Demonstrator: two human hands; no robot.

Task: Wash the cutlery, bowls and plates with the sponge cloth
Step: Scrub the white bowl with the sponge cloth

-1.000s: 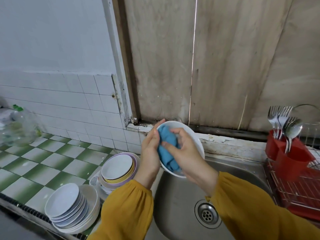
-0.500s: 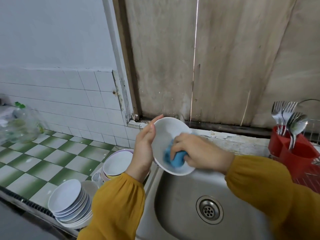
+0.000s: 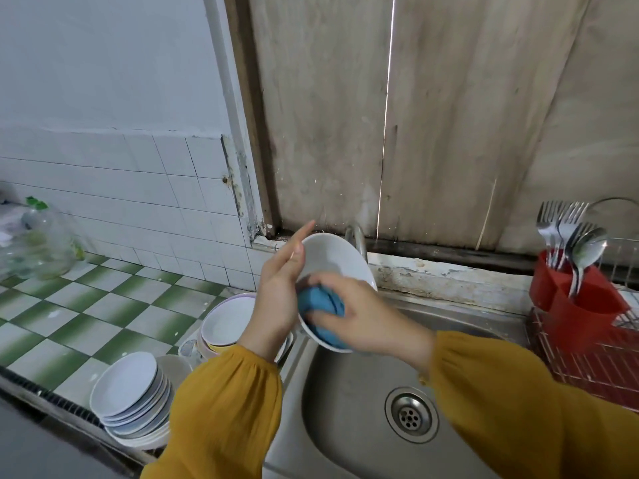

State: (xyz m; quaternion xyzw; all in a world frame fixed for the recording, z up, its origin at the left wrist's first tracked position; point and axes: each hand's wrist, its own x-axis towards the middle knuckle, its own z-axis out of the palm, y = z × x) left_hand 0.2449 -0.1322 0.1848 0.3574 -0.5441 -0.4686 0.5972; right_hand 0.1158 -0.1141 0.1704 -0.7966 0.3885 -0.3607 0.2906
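A white bowl [image 3: 333, 257] is tilted on edge above the steel sink [image 3: 352, 409]. My left hand [image 3: 280, 292] holds its left rim, index finger pointing up. My right hand [image 3: 363, 316] grips the blue sponge cloth [image 3: 321, 302] and presses it against the bowl's lower inside. Stacked bowls [image 3: 228, 319] sit on the counter just left of the sink, partly hidden by my left arm. A stack of white plates [image 3: 128, 392] stands nearer the counter's front edge. Forks and a spoon [image 3: 570, 236] stand in a red holder [image 3: 574, 299] at the right.
A red wire drying rack [image 3: 594, 368] sits right of the sink. A tap [image 3: 358, 236] pokes up behind the bowl. A clear plastic jar [image 3: 38, 240] stands on the green-and-white tiled counter [image 3: 86, 305] at the far left. A wooden board wall rises behind.
My right hand moved the cloth from the bowl's upper left down to its lower edge. The bowl tipped more upright and my left index finger lifted off the rim.
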